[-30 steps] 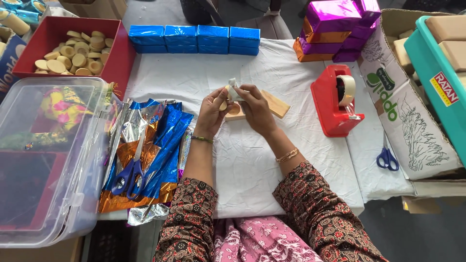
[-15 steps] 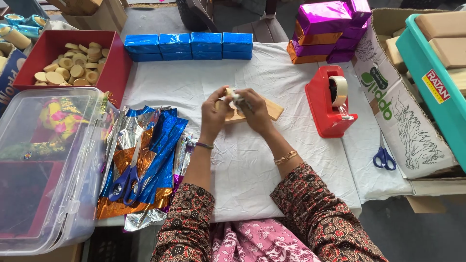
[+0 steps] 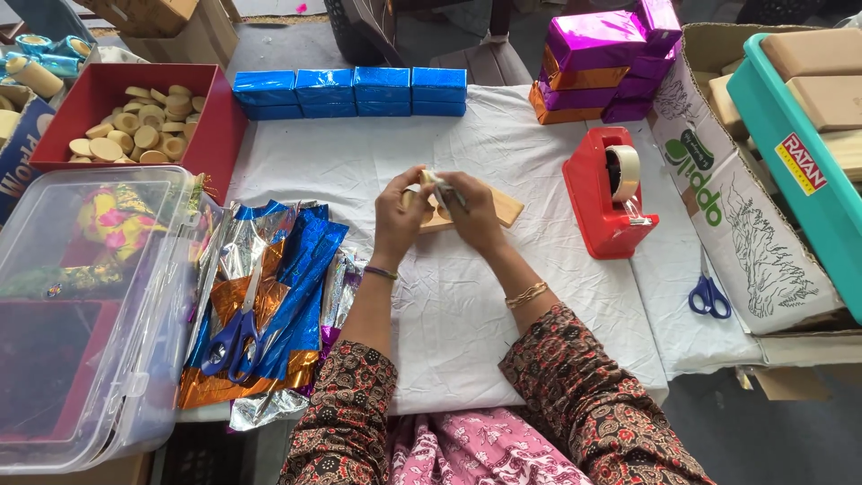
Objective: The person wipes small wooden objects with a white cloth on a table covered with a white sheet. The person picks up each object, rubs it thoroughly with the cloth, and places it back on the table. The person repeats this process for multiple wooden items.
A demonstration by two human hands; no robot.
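My left hand (image 3: pixel 400 208) and my right hand (image 3: pixel 467 216) meet above the white cloth at the table's middle. Together they pinch a small pale round piece with a strip of silvery foil (image 3: pixel 433 183) around it. Just beneath the hands lies a flat wooden board (image 3: pixel 505 208). Much of the small piece is hidden by my fingers.
Shiny foil sheets with blue-handled scissors (image 3: pixel 235 334) lie to the left, beside a clear plastic box (image 3: pixel 99 359). A red tray of round wooden discs (image 3: pixel 126 135), a row of blue-wrapped boxes (image 3: pixel 350 88), purple-wrapped boxes (image 3: pixel 603 54), a red tape dispenser (image 3: pixel 611 193) and second scissors (image 3: pixel 708 295) surround the cloth.
My hands stay together over the board, fingers shifting slightly around the small piece and foil. The view has tilted a little; nothing else has moved.
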